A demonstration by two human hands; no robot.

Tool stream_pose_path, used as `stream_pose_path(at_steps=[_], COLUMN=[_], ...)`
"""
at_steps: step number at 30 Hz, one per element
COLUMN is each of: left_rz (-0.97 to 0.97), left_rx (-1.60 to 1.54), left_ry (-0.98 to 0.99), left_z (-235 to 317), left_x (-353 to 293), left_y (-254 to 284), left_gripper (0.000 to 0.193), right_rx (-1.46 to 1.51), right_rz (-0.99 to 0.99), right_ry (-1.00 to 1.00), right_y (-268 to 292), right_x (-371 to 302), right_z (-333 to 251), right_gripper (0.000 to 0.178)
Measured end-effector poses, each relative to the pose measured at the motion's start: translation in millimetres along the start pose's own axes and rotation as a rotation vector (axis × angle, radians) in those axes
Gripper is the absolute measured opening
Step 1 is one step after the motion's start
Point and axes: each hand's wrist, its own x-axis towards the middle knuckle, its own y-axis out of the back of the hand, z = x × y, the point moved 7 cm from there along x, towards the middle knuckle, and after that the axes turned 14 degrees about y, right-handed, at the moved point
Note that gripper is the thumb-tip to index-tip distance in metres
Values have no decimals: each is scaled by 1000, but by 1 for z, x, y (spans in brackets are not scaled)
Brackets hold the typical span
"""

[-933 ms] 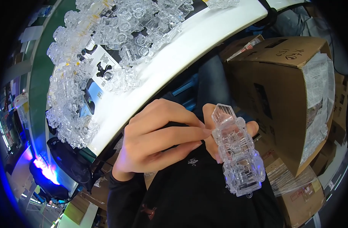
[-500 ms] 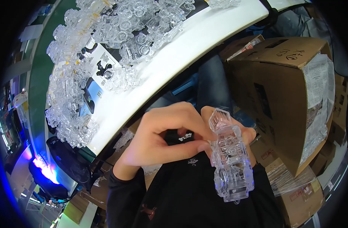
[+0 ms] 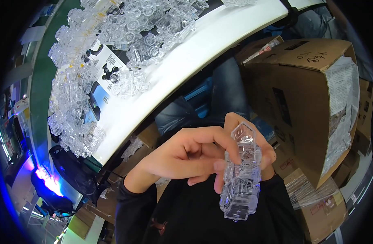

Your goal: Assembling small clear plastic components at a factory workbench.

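Observation:
In front of my black top is a long clear plastic toy vehicle body [image 3: 241, 181], tilted, with moulded wheel shapes and a pointed end toward the table. My right hand [image 3: 263, 148] cradles it from behind and the right side, its fingers partly hidden by the part. From the left, my left hand [image 3: 186, 156] reaches over with bent fingers. Its index fingertip presses on the upper face, and the thumb lies along the left edge. Whether a tiny piece sits between those fingertips cannot be made out.
A heap of similar clear plastic parts [image 3: 150, 30] covers the far left of the white table [image 3: 174, 75], over printed sheets [image 3: 109, 69]. At right stands a large open cardboard box [image 3: 300, 93] with a plastic liner. A black bag [image 3: 74, 175] lies left, near a bright blue light.
The toy vehicle body has shifted slightly left and tilted the other way. My left hand has moved down and right, its index finger now over the part's face. My right hand turned with it.

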Motion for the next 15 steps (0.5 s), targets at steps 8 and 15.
stream_pose_path(at_steps=[8, 15], left_rz=[-39, -5], left_rx=[135, 182], left_ry=[-115, -176], left_z=[-2, -2], left_x=[-3, -2], left_y=[-5, -3], left_gripper=[20, 19], right_rx=[35, 93], right_rz=[-73, -60], right_ry=[71, 64], right_y=[-10, -10], right_x=[3, 4], right_z=[-7, -3], right_gripper=[61, 59])
